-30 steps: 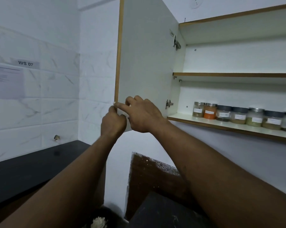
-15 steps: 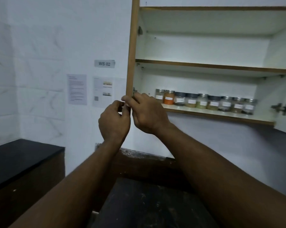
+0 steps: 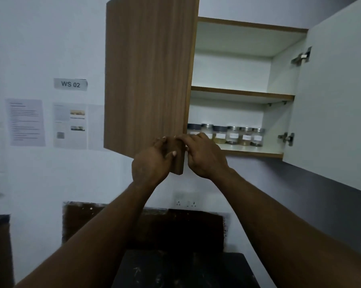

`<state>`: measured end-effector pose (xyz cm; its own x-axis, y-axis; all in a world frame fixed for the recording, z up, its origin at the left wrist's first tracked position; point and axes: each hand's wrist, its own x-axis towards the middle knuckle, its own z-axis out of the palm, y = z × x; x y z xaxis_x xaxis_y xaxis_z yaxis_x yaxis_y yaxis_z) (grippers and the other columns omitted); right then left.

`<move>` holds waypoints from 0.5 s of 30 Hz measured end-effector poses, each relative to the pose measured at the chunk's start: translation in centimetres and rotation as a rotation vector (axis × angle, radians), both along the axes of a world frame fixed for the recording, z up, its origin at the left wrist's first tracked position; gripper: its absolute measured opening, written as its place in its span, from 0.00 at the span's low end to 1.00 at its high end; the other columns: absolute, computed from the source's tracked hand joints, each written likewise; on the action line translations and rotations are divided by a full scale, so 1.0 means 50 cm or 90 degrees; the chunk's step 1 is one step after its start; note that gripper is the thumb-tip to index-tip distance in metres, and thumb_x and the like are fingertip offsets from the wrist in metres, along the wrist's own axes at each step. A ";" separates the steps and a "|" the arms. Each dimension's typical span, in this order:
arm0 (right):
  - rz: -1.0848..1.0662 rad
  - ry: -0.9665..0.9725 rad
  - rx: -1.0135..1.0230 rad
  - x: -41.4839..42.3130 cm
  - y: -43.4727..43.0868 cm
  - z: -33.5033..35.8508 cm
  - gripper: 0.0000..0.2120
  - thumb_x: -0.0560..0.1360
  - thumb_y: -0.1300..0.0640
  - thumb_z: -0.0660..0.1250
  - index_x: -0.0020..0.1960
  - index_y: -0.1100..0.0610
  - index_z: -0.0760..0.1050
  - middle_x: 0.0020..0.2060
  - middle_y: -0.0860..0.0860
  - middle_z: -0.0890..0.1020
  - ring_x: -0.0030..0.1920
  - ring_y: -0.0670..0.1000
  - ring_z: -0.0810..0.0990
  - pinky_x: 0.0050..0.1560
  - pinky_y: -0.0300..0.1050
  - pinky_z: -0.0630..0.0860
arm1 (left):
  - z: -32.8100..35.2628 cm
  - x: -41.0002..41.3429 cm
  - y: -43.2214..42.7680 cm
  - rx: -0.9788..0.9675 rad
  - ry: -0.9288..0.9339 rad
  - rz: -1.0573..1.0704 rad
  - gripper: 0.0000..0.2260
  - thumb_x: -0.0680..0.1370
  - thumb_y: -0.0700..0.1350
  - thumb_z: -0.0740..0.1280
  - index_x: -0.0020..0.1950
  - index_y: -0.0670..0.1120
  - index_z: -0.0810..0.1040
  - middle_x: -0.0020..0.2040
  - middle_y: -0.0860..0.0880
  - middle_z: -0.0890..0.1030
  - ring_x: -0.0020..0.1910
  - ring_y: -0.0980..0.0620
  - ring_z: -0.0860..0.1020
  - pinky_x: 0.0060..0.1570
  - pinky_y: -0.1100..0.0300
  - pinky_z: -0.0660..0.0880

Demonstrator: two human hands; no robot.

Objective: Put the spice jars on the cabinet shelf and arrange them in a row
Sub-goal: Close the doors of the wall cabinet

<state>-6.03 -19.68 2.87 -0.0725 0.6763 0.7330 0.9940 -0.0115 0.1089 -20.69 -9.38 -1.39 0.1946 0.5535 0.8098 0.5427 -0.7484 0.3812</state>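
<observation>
Several spice jars (image 3: pixel 233 135) with white labels stand side by side in a row on the lower cabinet shelf (image 3: pixel 250 151). The left cabinet door (image 3: pixel 146 80), wood-grained on its outer face, is swung partway over the opening and hides the row's left end. My left hand (image 3: pixel 152 163) grips the door's lower corner from the outer side. My right hand (image 3: pixel 204 154) holds the same corner from the inner side, just in front of the jars.
The right cabinet door (image 3: pixel 337 104) stands wide open, its white inner face toward me. The upper shelf (image 3: pixel 242 93) holds nothing. Papers and a "WS 02" label (image 3: pixel 70 84) hang on the wall at left. A dark counter (image 3: pixel 183 269) and wall socket (image 3: pixel 186 202) lie below.
The left door has swung from wide open toward the cabinet, so its wooden face now shows and covers the leftmost jars. Both hands stayed on its lower corner.
</observation>
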 end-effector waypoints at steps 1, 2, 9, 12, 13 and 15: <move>-0.007 -0.003 -0.009 0.026 0.007 0.001 0.25 0.79 0.60 0.59 0.75 0.49 0.68 0.66 0.51 0.79 0.63 0.56 0.73 0.55 0.53 0.76 | 0.000 0.015 0.015 0.014 0.037 0.006 0.27 0.80 0.63 0.62 0.77 0.53 0.68 0.70 0.49 0.77 0.58 0.43 0.81 0.52 0.52 0.78; -0.011 -0.005 -0.018 0.047 0.013 0.003 0.27 0.79 0.61 0.60 0.77 0.48 0.67 0.68 0.51 0.78 0.64 0.56 0.73 0.55 0.52 0.75 | 0.002 0.026 0.031 0.021 0.073 0.014 0.28 0.80 0.60 0.64 0.79 0.52 0.66 0.73 0.49 0.74 0.59 0.42 0.81 0.53 0.51 0.78; -0.046 -0.069 -0.014 0.175 0.086 0.002 0.26 0.83 0.48 0.56 0.81 0.45 0.61 0.68 0.52 0.78 0.64 0.57 0.73 0.57 0.52 0.73 | 0.017 0.113 0.112 0.070 0.217 0.088 0.33 0.81 0.54 0.63 0.83 0.50 0.54 0.81 0.46 0.60 0.53 0.42 0.82 0.43 0.55 0.77; -0.092 -0.070 -0.005 0.205 0.118 -0.010 0.28 0.83 0.40 0.54 0.81 0.45 0.59 0.65 0.54 0.79 0.64 0.57 0.74 0.58 0.53 0.73 | 0.008 0.143 0.131 0.072 0.268 0.109 0.35 0.80 0.52 0.64 0.83 0.51 0.50 0.82 0.46 0.55 0.59 0.40 0.80 0.45 0.52 0.78; -0.106 -0.082 -0.004 0.217 0.129 -0.012 0.29 0.82 0.39 0.56 0.81 0.45 0.58 0.65 0.55 0.78 0.64 0.58 0.73 0.58 0.53 0.73 | 0.006 0.157 0.137 0.064 0.280 0.112 0.36 0.80 0.52 0.65 0.83 0.51 0.49 0.83 0.46 0.52 0.63 0.39 0.78 0.47 0.51 0.78; -0.135 -0.105 -0.008 0.234 0.146 -0.016 0.32 0.81 0.41 0.60 0.82 0.47 0.57 0.67 0.56 0.76 0.65 0.59 0.72 0.58 0.54 0.73 | 0.004 0.182 0.148 0.039 0.302 0.112 0.39 0.79 0.50 0.65 0.83 0.51 0.45 0.83 0.46 0.48 0.72 0.38 0.70 0.54 0.47 0.79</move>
<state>5.65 -12.36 2.07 -0.0454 0.6986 0.7140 0.9383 -0.2155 0.2706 -11.60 -1.99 -1.19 0.4567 0.5655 0.6868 0.7651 -0.6436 0.0211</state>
